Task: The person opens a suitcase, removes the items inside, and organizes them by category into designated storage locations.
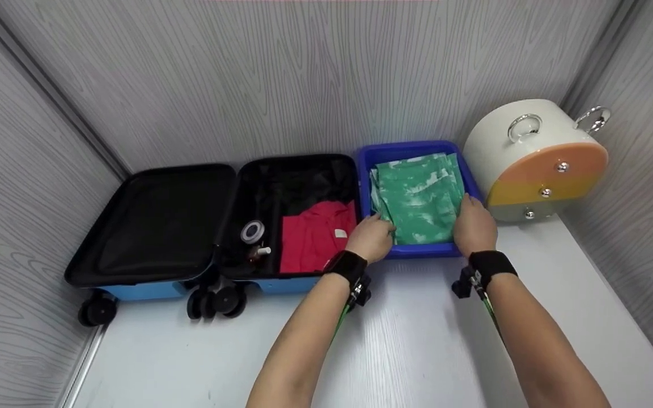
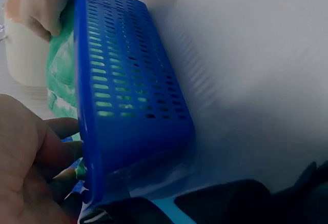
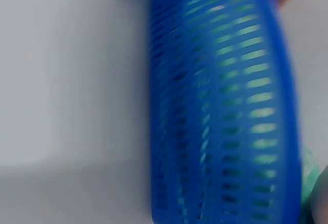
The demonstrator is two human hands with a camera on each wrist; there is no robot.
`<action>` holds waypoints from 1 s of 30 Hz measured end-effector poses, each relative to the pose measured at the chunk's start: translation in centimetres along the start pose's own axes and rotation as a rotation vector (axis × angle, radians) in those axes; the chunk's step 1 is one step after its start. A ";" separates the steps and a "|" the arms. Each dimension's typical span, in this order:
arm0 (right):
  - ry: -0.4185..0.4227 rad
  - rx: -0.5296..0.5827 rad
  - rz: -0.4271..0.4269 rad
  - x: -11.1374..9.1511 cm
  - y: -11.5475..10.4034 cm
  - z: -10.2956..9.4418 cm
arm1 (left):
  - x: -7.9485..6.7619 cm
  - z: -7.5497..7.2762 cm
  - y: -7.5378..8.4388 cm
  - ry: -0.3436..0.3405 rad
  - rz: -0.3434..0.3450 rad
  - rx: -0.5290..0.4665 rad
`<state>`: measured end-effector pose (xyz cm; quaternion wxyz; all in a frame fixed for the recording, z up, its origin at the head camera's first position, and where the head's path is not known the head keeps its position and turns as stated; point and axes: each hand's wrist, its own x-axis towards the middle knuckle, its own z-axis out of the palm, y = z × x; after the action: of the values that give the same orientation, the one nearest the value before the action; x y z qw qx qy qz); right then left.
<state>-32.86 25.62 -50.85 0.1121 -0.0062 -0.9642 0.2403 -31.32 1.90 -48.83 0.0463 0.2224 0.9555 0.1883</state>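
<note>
A folded green-and-white garment lies in a blue basket with slotted walls. At the basket's front left corner, my left hand reaches inside the rim and grips the garment's edge. My right hand holds the garment's right edge, its fingers inside the basket's right side. In the left wrist view, the left fingers bend behind the rim, and green cloth shows between them. Blur and the basket wall hide most of the right hand in the right wrist view.
Left of the basket lies an opened suitcase. Its right half holds a red garment, a round tin and a small white-capped bottle. A cream rounded case with ring handles stands close on the basket's right. Grey panels enclose the white surface.
</note>
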 end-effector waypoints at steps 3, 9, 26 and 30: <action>0.075 -0.055 -0.125 -0.2 0.2 0.2 | -0.3 -0.1 -0.2 -0.021 0.015 0.016; -0.023 -0.084 -0.171 -0.4 0.2 0.4 | -0.9 -0.2 -0.9 -0.033 0.021 -0.091; -0.112 0.062 -0.052 -0.3 -1.4 -0.4 | -4.5 -4.3 -7.9 0.112 -0.175 -0.415; -0.072 0.094 -0.058 -0.3 -2.2 -0.3 | -5.7 -5.1 -9.4 0.115 -0.228 -0.400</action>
<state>-32.37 23.83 -49.63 0.0844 0.0356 -0.9550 0.2821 -30.95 -10.14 -47.63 0.0557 0.0882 0.9192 0.3798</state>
